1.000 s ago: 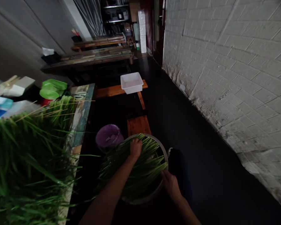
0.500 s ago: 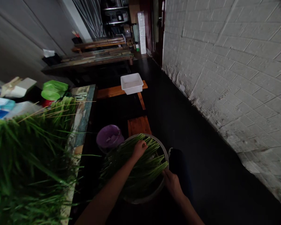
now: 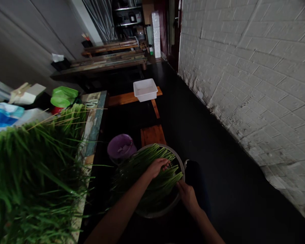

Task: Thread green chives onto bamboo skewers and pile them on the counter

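Long green garlic chives (image 3: 147,162) fill a round pale-rimmed basin (image 3: 182,162), their pale stem ends pointing right. My left hand (image 3: 157,167) reaches over the middle of the pile, fingers curled in a pinch on a few thin stems. At the basin's right rim, my right hand (image 3: 187,191) is closed close to the stem ends; its fingertips are in shadow, and I cannot make out what they grip. A purple bucket (image 3: 120,149) with pale bits inside stands against the basin's upper left side.
A big heap of chives (image 3: 35,169) covers the table at left, some leaves overhanging its edge (image 3: 95,132). Scissors (image 3: 92,103) and a green plastic bag (image 3: 63,96) lie behind. A white tub (image 3: 145,89) sits on a wooden bench (image 3: 122,99). A brick wall (image 3: 256,84) runs along the right.
My left hand has moved right and slightly down across the chives. My right hand stays at the basin rim. The whole view has shifted slightly.
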`<control>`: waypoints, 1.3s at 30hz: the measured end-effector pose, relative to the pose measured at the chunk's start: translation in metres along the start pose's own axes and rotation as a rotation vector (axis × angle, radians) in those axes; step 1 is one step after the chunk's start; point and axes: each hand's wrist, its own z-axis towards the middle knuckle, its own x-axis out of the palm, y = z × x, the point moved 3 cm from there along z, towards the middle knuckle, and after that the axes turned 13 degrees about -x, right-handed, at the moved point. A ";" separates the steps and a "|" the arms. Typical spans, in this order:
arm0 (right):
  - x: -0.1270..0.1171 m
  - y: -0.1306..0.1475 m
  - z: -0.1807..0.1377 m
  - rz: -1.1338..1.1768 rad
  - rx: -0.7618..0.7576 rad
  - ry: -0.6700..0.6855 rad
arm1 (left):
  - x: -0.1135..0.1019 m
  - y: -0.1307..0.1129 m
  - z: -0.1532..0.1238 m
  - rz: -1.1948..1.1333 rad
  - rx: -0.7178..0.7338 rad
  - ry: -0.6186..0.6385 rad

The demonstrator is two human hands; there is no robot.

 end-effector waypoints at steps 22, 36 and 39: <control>0.003 -0.003 0.002 0.012 0.036 -0.032 | -0.004 0.015 0.009 0.454 0.226 -0.009; 0.004 -0.008 -0.003 -0.038 0.039 -0.029 | -0.061 -0.021 0.052 0.748 0.420 -0.686; 0.004 -0.009 -0.004 -0.025 0.045 -0.024 | -0.055 -0.021 0.040 0.705 0.496 -0.573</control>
